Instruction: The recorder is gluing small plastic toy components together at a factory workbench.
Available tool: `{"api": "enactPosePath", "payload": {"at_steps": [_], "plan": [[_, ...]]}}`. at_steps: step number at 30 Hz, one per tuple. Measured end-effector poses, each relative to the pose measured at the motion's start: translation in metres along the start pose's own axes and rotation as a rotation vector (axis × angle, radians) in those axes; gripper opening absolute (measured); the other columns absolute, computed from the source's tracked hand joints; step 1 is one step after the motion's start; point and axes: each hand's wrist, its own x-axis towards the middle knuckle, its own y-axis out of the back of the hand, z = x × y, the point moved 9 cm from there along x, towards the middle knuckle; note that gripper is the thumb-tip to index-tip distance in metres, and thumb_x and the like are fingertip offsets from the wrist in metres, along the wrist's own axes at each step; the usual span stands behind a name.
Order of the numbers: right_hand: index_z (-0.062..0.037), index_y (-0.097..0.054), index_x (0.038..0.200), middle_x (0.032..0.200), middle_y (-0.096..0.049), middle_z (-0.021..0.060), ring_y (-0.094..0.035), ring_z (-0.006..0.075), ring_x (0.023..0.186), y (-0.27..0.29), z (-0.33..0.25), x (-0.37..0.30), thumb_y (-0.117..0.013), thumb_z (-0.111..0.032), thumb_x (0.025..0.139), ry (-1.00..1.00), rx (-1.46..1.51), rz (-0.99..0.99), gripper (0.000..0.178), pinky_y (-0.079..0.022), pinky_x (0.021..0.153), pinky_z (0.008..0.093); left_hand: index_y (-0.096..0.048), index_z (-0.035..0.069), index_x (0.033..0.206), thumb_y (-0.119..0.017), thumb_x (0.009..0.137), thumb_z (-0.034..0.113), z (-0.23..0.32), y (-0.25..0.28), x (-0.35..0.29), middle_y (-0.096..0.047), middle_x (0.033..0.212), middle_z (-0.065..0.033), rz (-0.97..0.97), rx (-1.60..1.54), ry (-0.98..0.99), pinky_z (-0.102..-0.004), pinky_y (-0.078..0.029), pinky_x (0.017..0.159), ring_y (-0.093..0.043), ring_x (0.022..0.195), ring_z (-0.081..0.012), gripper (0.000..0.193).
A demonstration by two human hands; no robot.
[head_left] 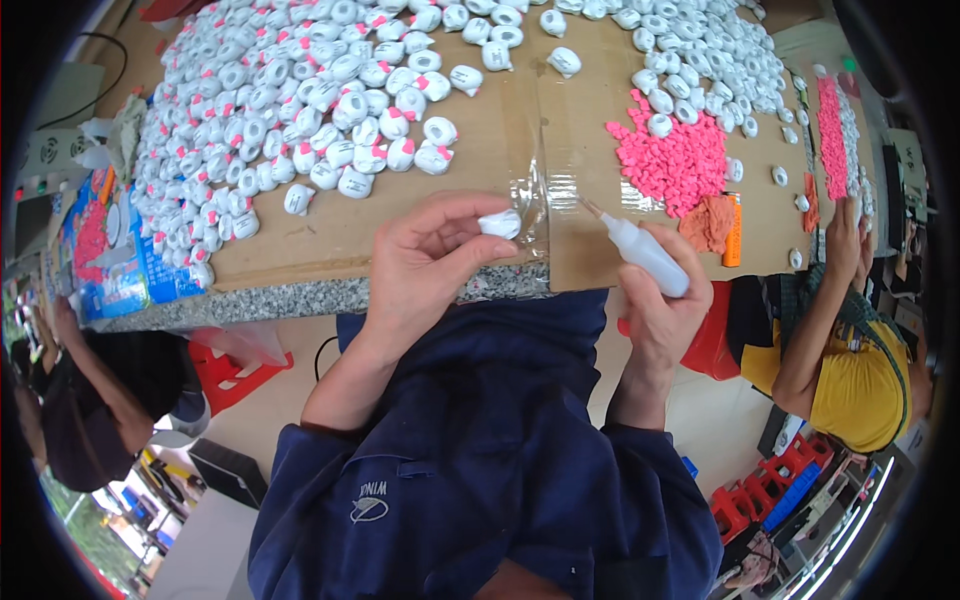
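My left hand (425, 260) pinches a small white plastic figure piece (500, 224) between thumb and fingertips, above the front edge of the cardboard. In my right hand (665, 315) is a white squeeze bottle (648, 258) with a thin nozzle. Its tip points up and left toward the piece and stays apart from it. A speck of pink-red shows beside the right fingers; I cannot tell what it is. Beyond the left hand spread many white pieces (300, 90), several with pink bits on them. A heap of small pink parts (672, 155) lies beyond the bottle.
More white pieces (700, 60) cover the far right. An orange cloth (707, 224) and an orange tube-like object (733, 232) lie right of the bottle. Clear tape (530, 190) crosses the cardboard (580, 100). Co-workers sit at left and right, one in a yellow top (855, 385).
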Motion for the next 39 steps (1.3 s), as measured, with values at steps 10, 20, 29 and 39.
{"api": "enactPosePath", "payload": {"at_steps": [10,20,29,39], "plan": [[0.0001,-0.050,0.107,0.106,-0.058,0.0080,-0.052,0.0134,0.098,-0.035,0.005,0.025,-0.063,0.005,0.075,0.187,-0.133,-0.108,0.035,-0.040,0.087,0.0268,-0.054,-0.006,0.108,-0.058,0.078,-0.011,-0.008,-0.008,-0.008,-0.061,0.097,-0.0098,-0.037,0.061,0.033,-0.0232,-0.048,0.079,-0.059,0.090,-0.0139,0.031],[-0.0026,-0.063,0.084,0.082,-0.059,0.0065,-0.055,0.0194,0.074,0.019,-0.032,0.034,-0.065,-0.002,0.072,0.462,-0.865,0.174,0.012,-0.042,0.070,0.0288,-0.054,-0.006,0.106,-0.062,0.077,-0.005,-0.018,-0.021,-0.011,-0.061,0.094,-0.0114,-0.069,0.072,0.100,-0.0267,-0.050,0.076,-0.061,0.083,-0.0163,0.030],[-0.0043,-0.064,0.080,0.075,-0.056,0.0064,-0.051,0.0219,0.078,-0.002,-0.028,0.046,-0.066,-0.004,0.069,0.434,-0.922,-0.014,0.011,-0.041,0.067,0.0311,-0.054,-0.005,0.105,-0.062,0.076,-0.005,-0.018,-0.024,-0.012,-0.061,0.094,-0.0111,-0.086,0.055,0.090,-0.0267,-0.049,0.077,-0.060,0.084,-0.0159,0.030],[0.0012,-0.063,0.083,0.082,-0.060,0.0086,-0.056,0.0174,0.074,-0.024,-0.038,-0.001,-0.063,0.006,0.073,0.355,-0.566,-0.089,0.012,-0.044,0.063,0.0249,-0.052,-0.006,0.105,-0.061,0.075,-0.011,-0.018,-0.027,-0.009,-0.060,0.098,-0.0131,-0.070,0.043,0.004,-0.0258,-0.050,0.077,-0.061,0.088,-0.0170,0.031]]}}
